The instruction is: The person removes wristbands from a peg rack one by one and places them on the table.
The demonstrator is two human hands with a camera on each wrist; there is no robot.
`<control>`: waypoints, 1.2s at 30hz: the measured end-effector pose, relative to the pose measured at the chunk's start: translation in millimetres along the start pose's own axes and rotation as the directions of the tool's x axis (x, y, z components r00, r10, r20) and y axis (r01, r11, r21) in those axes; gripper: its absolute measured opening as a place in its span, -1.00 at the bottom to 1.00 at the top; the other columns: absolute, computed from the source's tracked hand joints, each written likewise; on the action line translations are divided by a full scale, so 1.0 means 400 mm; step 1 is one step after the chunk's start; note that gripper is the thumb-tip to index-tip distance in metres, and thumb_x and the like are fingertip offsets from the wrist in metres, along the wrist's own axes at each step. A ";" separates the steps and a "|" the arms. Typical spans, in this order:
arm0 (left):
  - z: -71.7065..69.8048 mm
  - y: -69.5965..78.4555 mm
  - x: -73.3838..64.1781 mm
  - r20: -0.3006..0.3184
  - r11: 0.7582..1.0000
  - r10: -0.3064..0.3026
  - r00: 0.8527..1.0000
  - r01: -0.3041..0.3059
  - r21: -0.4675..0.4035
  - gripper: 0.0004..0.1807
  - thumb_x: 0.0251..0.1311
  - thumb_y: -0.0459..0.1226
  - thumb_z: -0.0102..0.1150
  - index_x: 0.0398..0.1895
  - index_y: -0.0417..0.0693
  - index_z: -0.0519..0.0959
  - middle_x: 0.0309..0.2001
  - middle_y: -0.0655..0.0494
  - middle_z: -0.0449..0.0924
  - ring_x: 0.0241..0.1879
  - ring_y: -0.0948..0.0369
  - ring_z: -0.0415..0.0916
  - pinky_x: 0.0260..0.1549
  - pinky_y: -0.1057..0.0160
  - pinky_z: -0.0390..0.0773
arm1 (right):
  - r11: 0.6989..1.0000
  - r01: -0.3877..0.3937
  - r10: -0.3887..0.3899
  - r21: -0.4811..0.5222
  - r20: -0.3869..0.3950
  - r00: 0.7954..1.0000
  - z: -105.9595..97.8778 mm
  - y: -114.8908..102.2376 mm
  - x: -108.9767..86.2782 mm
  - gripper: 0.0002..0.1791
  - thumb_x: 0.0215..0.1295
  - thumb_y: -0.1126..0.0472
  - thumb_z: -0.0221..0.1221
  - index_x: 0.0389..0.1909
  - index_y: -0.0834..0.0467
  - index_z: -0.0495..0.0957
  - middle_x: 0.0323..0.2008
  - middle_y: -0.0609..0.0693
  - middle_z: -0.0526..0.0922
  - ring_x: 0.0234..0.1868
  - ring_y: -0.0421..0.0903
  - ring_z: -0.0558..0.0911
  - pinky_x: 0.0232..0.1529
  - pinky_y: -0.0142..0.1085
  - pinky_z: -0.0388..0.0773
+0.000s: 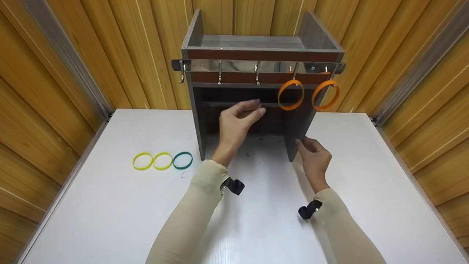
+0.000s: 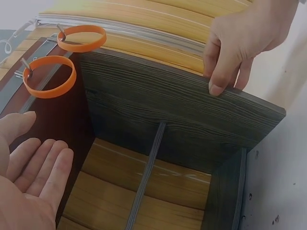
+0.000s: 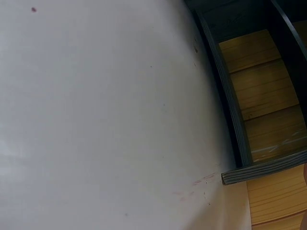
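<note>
Two orange silicone wristbands (image 1: 291, 95) hang from the two rightmost hooks of a metal hook rail (image 1: 238, 66). The rail runs across the front of a dark grey wooden shelf unit (image 1: 288, 128). My left hand (image 1: 238, 123) is raised in front of the shelf's opening, left of the bands. Its fingers (image 2: 41, 165) are loosely extended, with nothing between them and the thumb. Low on the right, my right hand (image 1: 314, 157) pinches the front edge of the shelf's right side panel (image 2: 182, 96). Only a sliver of that hand reaches the right wrist view.
On the white table (image 1: 110, 212), two yellow wristbands (image 1: 142, 161) and one green wristband (image 1: 183, 160) lie in a row left of the shelf. Wood-patterned walls (image 1: 55, 91) stand behind and on both sides. The three left hooks (image 1: 220, 72) carry no bands.
</note>
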State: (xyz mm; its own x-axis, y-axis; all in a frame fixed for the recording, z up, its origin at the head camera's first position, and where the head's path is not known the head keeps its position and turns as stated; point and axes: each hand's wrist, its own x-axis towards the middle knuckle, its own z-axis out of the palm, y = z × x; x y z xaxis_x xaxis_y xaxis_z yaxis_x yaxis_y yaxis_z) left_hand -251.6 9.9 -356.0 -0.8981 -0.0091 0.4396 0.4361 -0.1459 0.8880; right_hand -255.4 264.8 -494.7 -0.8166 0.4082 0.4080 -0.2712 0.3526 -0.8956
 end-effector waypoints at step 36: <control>0.107 0.020 0.039 0.057 0.996 -0.021 0.998 0.026 -0.089 -0.70 0.27 -0.39 0.50 0.02 -0.35 0.74 -0.16 0.01 0.81 -0.16 0.16 0.78 -0.07 0.19 0.78 | 0.999 -0.019 0.020 0.026 -0.023 1.000 0.003 -0.093 -0.025 -0.82 0.32 0.44 0.40 -0.12 0.47 0.73 -0.16 0.35 0.78 -0.32 -0.42 0.73 -0.22 -0.57 0.67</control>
State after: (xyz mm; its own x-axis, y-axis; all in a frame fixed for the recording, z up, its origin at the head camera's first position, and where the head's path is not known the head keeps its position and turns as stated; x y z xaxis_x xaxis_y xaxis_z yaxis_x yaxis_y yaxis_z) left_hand -259.6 50.8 -336.3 -0.9023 0.0504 0.4282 0.4061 -0.2339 0.8834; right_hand -237.6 246.5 -465.6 -0.8099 0.4342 0.3944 -0.2690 0.3225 -0.9075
